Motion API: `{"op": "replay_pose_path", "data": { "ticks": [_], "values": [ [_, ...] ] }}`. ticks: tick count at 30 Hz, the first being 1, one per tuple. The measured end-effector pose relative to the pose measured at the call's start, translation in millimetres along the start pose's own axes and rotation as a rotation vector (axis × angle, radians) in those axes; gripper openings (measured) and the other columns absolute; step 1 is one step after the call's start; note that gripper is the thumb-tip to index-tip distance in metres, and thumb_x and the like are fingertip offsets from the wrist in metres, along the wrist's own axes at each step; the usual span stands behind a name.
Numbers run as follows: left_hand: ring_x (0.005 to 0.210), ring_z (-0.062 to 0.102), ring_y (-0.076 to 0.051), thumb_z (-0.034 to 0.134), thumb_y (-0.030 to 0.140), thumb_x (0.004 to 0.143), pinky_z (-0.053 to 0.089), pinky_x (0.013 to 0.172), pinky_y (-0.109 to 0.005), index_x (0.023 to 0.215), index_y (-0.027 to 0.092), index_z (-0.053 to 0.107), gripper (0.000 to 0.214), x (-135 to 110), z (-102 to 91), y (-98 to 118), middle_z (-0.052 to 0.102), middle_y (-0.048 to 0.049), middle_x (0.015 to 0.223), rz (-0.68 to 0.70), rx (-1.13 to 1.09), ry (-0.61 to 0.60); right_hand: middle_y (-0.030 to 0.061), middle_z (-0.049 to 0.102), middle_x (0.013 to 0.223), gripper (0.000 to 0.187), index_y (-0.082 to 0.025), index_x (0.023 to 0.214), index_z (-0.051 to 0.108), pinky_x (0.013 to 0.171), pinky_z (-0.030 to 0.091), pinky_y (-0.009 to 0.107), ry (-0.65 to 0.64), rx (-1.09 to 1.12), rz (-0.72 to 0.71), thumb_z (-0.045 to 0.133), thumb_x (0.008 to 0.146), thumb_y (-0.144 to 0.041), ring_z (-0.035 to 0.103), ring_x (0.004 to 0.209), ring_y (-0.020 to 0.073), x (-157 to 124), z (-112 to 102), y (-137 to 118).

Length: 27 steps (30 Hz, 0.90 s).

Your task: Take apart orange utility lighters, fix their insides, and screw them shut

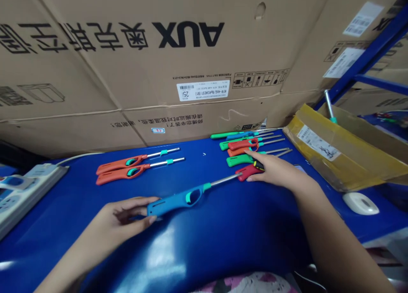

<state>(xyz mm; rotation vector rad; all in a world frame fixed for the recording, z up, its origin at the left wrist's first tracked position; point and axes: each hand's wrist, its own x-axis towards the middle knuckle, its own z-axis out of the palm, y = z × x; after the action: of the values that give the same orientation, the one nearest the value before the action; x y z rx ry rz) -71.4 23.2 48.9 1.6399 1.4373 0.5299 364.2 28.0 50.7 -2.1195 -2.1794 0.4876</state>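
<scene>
My left hand (127, 218) pinches the handle end of a blue long-necked gas lighter (174, 203), whose metal tube points right and reaches the end of a red lighter (245, 172). My right hand (270, 167) is closed around that red lighter, which has a yellow and black trigger part; its far end is hidden under the hand. Just beyond my right hand lie several lighters side by side, among them a green lighter (239, 160) and a red-orange lighter (239, 144). Two orange lighters (123, 174) with teal triggers lie parallel at the left.
Large cardboard boxes (143, 80) stand along the back of the blue table (204, 242). A white power strip (28, 195) sits at the left edge. On the right are an open carton with yellow tape (321, 152), a white computer mouse (361, 203) and a blue metal frame (366, 57).
</scene>
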Motion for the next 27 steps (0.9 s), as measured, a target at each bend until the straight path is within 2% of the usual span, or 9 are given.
{"op": "replay_pose_path", "data": {
  "ticks": [3,5,11,16,19,21,23,25,27],
  "values": [
    [0.084,0.074,-0.025,0.075,0.048,0.075,0.062,0.075,-0.037,0.112,0.028,0.077,0.042,-2.9,13.1,-1.1,0.078,-0.0028,0.092,-0.016,-0.054,-0.212,0.0141,0.068,0.132,0.088,-0.023,0.153,0.042,0.089,0.054,0.041,-0.002,-0.039,-0.017,0.076,0.077,-0.051,0.066,0.115,0.0342,1.8,-0.8,-0.5],
    [0.083,0.073,-0.023,0.073,0.043,0.077,0.062,0.075,-0.034,0.112,0.024,0.076,0.04,-3.2,18.3,1.4,0.077,-0.0044,0.094,0.022,-0.019,-0.257,0.0158,0.066,0.134,0.087,-0.021,0.153,0.043,0.091,0.053,0.043,-0.004,-0.063,-0.012,0.074,0.078,-0.052,0.065,0.118,0.0355,1.2,-2.6,-3.1],
    [0.089,0.068,-0.019,0.066,0.03,0.085,0.058,0.083,-0.033,0.111,0.027,0.074,0.027,-4.9,32.8,10.6,0.07,-0.0045,0.111,0.345,0.246,-0.222,0.0155,0.063,0.137,0.068,-0.021,0.147,0.05,0.095,0.053,0.041,-0.014,-0.132,-0.044,0.069,0.085,-0.041,0.063,0.122,0.0337,3.9,-4.0,-12.5],
    [0.097,0.067,-0.023,0.066,0.03,0.087,0.056,0.086,-0.037,0.118,0.025,0.07,0.031,-3.1,52.7,19.9,0.067,-0.0063,0.114,0.416,0.378,-0.234,0.0163,0.064,0.134,0.058,-0.022,0.142,0.054,0.093,0.052,0.043,0.021,-0.197,-0.04,0.063,0.085,-0.02,0.065,0.117,0.0327,7.1,-2.5,-17.4],
    [0.103,0.065,-0.026,0.067,0.028,0.086,0.055,0.085,-0.038,0.118,0.023,0.068,0.032,1.7,62.0,25.7,0.066,-0.0065,0.113,0.457,0.444,-0.24,0.017,0.063,0.127,0.053,-0.02,0.139,0.056,0.09,0.053,0.043,0.053,-0.212,-0.072,0.06,0.086,-0.02,0.066,0.109,0.0325,3.2,-9.3,-30.7],
    [0.105,0.065,-0.027,0.069,0.026,0.084,0.054,0.087,-0.038,0.115,0.022,0.067,0.031,6.0,66.7,28.9,0.066,-0.0066,0.112,0.494,0.453,-0.239,0.0166,0.06,0.125,0.039,-0.017,0.129,0.061,0.096,0.05,0.041,0.125,-0.185,-0.142,0.053,0.092,-0.024,0.063,0.112,0.0301,-0.8,-16.2,-47.0],
    [0.102,0.065,-0.025,0.071,0.022,0.081,0.054,0.087,-0.037,0.112,0.02,0.067,0.031,9.7,71.3,30.6,0.067,-0.0059,0.109,0.536,0.424,-0.247,0.0149,0.06,0.109,0.027,-0.015,0.108,0.068,0.095,0.05,0.04,0.333,-0.041,-0.285,0.049,0.095,-0.029,0.063,0.103,0.0281,-4.6,-21.5,-67.1],
    [0.097,0.065,-0.023,0.072,0.02,0.079,0.054,0.085,-0.034,0.108,0.019,0.067,0.03,11.7,76.6,30.2,0.067,-0.005,0.105,0.577,0.372,-0.256,0.0112,0.06,0.104,0.024,-0.019,0.104,0.067,0.094,0.05,0.04,0.473,0.119,-0.418,0.048,0.098,-0.033,0.063,0.1,0.0254,-7.7,-21.8,-86.6],
    [0.095,0.064,-0.022,0.072,0.019,0.079,0.053,0.085,-0.033,0.105,0.02,0.067,0.027,11.9,82.4,27.4,0.067,-0.0044,0.103,0.62,0.321,-0.232,0.0102,0.059,0.109,0.024,-0.021,0.106,0.065,0.097,0.048,0.04,0.556,0.201,-0.511,0.049,0.1,-0.037,0.061,0.108,0.0246,-9.9,-15.3,-101.4]
  ]
}}
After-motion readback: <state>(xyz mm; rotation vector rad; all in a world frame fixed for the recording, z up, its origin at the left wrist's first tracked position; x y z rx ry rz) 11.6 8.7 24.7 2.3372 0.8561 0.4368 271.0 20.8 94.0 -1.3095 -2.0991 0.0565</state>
